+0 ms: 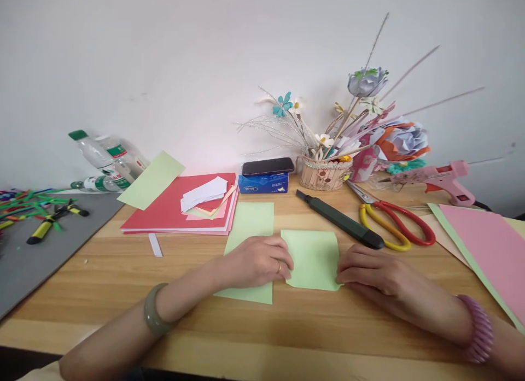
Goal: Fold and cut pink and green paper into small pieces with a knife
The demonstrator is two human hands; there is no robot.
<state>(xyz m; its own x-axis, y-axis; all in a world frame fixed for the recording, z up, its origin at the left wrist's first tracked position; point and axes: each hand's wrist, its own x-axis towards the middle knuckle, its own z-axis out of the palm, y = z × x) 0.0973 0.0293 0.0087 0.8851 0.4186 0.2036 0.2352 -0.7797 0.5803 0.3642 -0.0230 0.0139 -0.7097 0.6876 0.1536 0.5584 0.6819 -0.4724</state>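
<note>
A light green sheet of paper (312, 255) is held between my two hands just above the wooden table. My left hand (262, 261), with a ring on one finger, is closed on its left edge. At its lower right corner, my right hand (373, 271) pinches the paper between thumb and fingers. The near edge of this sheet looks slightly curled. Under my left hand and forearm lies a longer light green sheet (256, 222), partly hidden by them.
Past my hands lie a dark green cutter (344, 222) and scissors (404, 209). A pink glue gun (443, 181) and coloured paper (484, 250) are at right. A red paper stack (156, 220), tissue pack (262, 184) with phone (268, 166), flower basket (324, 176) and bottles (102, 157) stand behind.
</note>
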